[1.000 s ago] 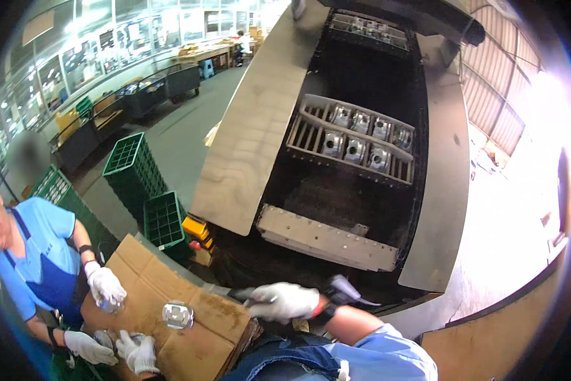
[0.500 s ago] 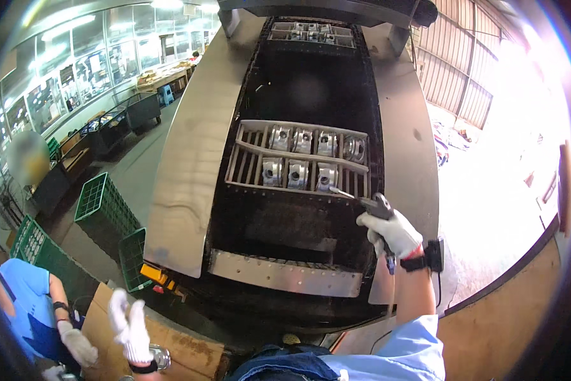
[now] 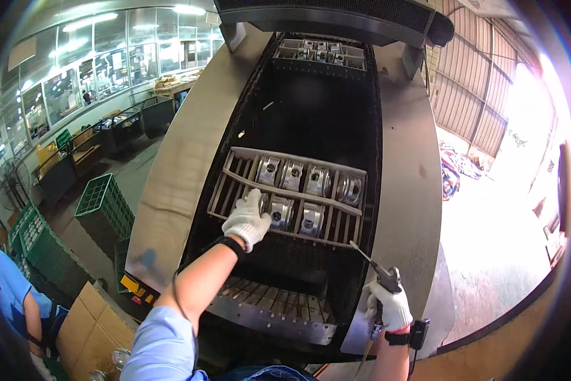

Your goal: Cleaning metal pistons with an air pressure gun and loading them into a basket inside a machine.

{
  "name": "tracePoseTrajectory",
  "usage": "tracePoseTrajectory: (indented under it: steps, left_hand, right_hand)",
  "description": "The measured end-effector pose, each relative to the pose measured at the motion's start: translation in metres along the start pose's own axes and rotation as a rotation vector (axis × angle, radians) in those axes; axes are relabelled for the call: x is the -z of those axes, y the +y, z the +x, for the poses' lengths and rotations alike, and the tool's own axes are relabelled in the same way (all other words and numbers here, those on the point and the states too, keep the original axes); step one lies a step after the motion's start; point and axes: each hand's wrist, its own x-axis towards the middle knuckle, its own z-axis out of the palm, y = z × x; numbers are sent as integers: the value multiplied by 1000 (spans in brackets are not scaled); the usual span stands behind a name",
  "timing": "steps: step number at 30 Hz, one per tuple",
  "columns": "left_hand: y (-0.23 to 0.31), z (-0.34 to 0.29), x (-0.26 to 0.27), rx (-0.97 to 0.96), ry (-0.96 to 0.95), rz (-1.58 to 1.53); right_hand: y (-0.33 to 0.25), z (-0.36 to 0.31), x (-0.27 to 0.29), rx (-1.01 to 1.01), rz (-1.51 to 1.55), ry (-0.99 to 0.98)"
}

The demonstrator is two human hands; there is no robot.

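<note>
A metal rack (image 3: 361, 208) holds several silvery pistons in two rows on the black conveyor belt (image 3: 298, 120). At the left end of the near row, my gloved left hand (image 3: 247, 221) closes its fingers on a piston (image 3: 264, 202), which they partly cover. Beside it in that row stand a second piston (image 3: 282, 213) and a third piston (image 3: 311, 220). My gloved right hand (image 3: 388, 306) grips an air blow gun (image 3: 386, 277) at the belt's right side. The gun's thin nozzle points up-left, its tip by the rack's near right corner.
Another rack (image 3: 320, 56) of pistons sits far down the belt under a dark machine hood (image 3: 330, 16). Steel side plates (image 3: 406, 159) flank the belt. Green crates (image 3: 104, 197) stand on the left floor. A co-worker's blue sleeve (image 3: 12, 279) and a cardboard sheet (image 3: 95, 324) are lower left.
My left hand has come from the lower left onto a near-row piston. My right hand and the blow gun have moved lower, the nozzle away from the pistons. The rack appears nearer.
</note>
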Motion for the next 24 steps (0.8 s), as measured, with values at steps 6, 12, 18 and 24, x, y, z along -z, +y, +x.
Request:
tracePoseTrajectory:
  steps: [6, 12, 18, 24]
  left_hand:
    - [0, 36, -2, 76, 88, -156]
    - [-52, 5, -4, 192, 282, -1314]
    - [-70, -84, 25, 495, -610, -2171]
    - [-93, -143, 53, 598, -497, -2163]
  right_hand:
    - [1, 8, 8, -39, 4, -18]
    - [-5, 12, -6, 14, -6, -45]
    - [7, -29, -82, -147, 41, -541]
    - [36, -38, -158, -194, -81, -833]
